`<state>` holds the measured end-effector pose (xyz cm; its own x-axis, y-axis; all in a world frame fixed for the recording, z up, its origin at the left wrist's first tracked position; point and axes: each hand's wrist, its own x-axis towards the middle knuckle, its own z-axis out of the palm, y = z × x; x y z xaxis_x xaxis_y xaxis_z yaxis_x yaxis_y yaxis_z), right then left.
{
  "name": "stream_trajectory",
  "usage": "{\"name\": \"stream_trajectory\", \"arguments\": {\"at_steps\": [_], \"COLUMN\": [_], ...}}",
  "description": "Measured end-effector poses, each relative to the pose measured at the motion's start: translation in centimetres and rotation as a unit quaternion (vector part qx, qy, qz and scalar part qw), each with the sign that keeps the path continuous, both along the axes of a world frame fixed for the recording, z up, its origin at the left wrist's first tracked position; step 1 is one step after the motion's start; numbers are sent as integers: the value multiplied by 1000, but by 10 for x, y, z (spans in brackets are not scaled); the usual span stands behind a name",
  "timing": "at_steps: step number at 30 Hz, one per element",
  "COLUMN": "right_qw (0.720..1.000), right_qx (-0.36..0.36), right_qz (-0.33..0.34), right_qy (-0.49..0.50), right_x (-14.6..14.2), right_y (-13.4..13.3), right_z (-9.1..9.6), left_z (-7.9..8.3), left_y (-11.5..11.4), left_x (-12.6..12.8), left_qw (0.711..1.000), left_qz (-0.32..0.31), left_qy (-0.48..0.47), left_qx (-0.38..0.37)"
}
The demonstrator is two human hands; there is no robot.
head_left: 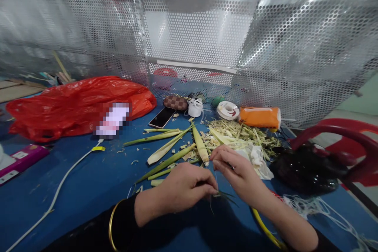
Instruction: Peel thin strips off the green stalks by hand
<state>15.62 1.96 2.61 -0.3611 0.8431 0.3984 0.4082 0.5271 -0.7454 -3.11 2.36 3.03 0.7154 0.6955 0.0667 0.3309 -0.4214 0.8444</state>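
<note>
My left hand [189,187] is closed in a pinch on a small bundle of thin green leaf strips [227,196], whose ends stick out to the right past the fingertips. Just above and to the right, my right hand [233,167] is also closed, thumb against fingers. A faint thin thread seems to run from its fingertips down toward my left hand. Something small and dark shows in the right hand, too small to name. Beyond the hands lie long green leaf sheaths [169,163] and a pale, pointed husk [200,145], its tip close to my right fingers.
Shredded plant scraps [245,134] heap behind my right hand, near a crumpled tissue [258,161]. A dark kettle [307,169] stands right, with loose white string [315,208] before it. A red plastic bag [73,106], phone [162,118], white spool [228,110] and perforated metal screen [195,35] are behind.
</note>
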Motion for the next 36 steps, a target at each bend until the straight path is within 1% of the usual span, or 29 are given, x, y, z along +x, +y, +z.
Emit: {"name": "stream_trajectory", "arguments": {"at_steps": [1, 3, 5, 7, 10, 13, 15, 17, 19, 21, 22, 23, 24, 26, 28, 30, 32, 34, 36], "right_qw": [1000, 998, 996, 997, 999, 999, 996, 991, 981, 971, 969, 973, 979, 993, 997, 997, 997, 997, 998], "right_qx": [-19, -59, -83, -74, -29, 1, 25, 69, 135, 195, 210, 208, 190, 119, 54, 27, 22, 14, -5], "right_qz": [-1, -6, -17, -17, -3, 1, -3, -13, -37, -51, -46, -31, -12, 21, 40, 58, 74, 69, 36], "right_qy": [2, 0, -6, -19, -37, -53, -81, -116, -137, -132, -118, -97, -68, -2, 43, 43, 23, 19, 41], "right_x": [1, 0, -3, -8, -15, -21, -24, -27, -27, -26, -25, -24, -23, -23, -24, -25, -25, -25, -23], "right_y": [3, 7, 8, 5, -2, -12, -18, -23, -27, -30, -31, -31, -30, -28, -25, -23, -22, -21, -20], "right_z": [-3, -11, -18, -23, -25, -24, -24, -23, -22, -21, -19, -18, -16, -13, -10, -9, -10, -12, -15], "left_z": [1, 3, 3, 2, 1, 0, -1, -2, -3, -5, -6, -7, -8, -10, -11, -12, -13, -15, -17], "left_y": [-1, -1, 0, 2, 5, 5, 5, 6, 8, 8, 9, 9, 8, 8, 7, 7, 8, 10, 12], "left_x": [1, 1, 1, -1, -3, -4, -3, -3, -2, -1, 0, 1, 2, 4, 6, 7, 7, 7, 7], "left_qw": [999, 996, 991, 985, 977, 969, 965, 963, 962, 960, 960, 959, 959, 959, 960, 960, 960, 954, 935], "left_qz": [1, 30, 75, 118, 167, 211, 233, 245, 250, 256, 258, 259, 260, 256, 253, 250, 249, 246, 240], "left_qy": [-21, -61, -94, -120, -132, -111, -99, -94, -100, -108, -112, -116, -117, -117, -118, -116, -117, -133, -167], "left_qx": [-28, -59, -50, -24, 15, 58, 70, 64, 48, 24, 11, -1, -10, -19, -27, -38, -56, -107, -200]}}
